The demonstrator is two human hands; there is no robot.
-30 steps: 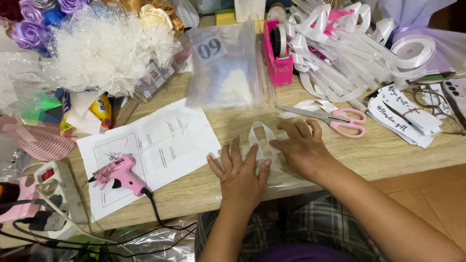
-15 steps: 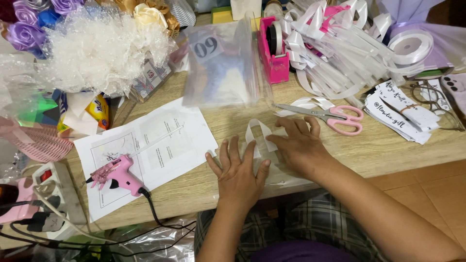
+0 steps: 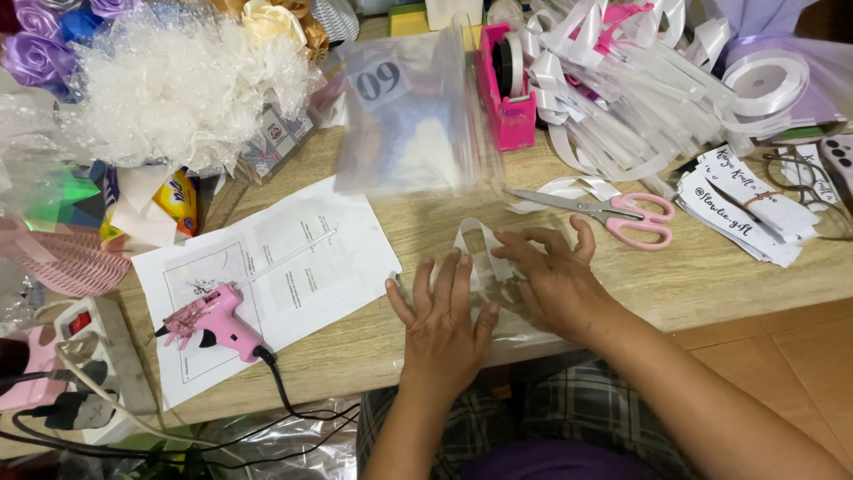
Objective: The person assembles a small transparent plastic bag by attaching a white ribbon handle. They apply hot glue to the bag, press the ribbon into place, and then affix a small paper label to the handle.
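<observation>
My left hand [image 3: 442, 320] lies flat, fingers spread, pressing on a clear plastic sheet [image 3: 520, 331] at the front edge of the wooden table [image 3: 702, 276]. My right hand [image 3: 555, 280] rests beside it, fingertips on a folded loop of white ribbon [image 3: 474, 242] lying on the same sheet. Neither hand grips anything. Pink-handled scissors [image 3: 613, 213] lie just beyond my right hand.
A pink glue gun [image 3: 213, 320] with a black cord rests on a printed paper sheet [image 3: 275, 267] at left. A clear plastic bag [image 3: 413, 120], pink tape dispenser [image 3: 506, 84], ribbon pile [image 3: 640, 80], white cards [image 3: 746, 204], tulle with fabric roses [image 3: 169, 89] and a power strip [image 3: 84, 356] surround the workspace.
Both hands have stayed on the plastic sheet and ribbon, with only slight shifts of the fingers; the view has drifted a little.
</observation>
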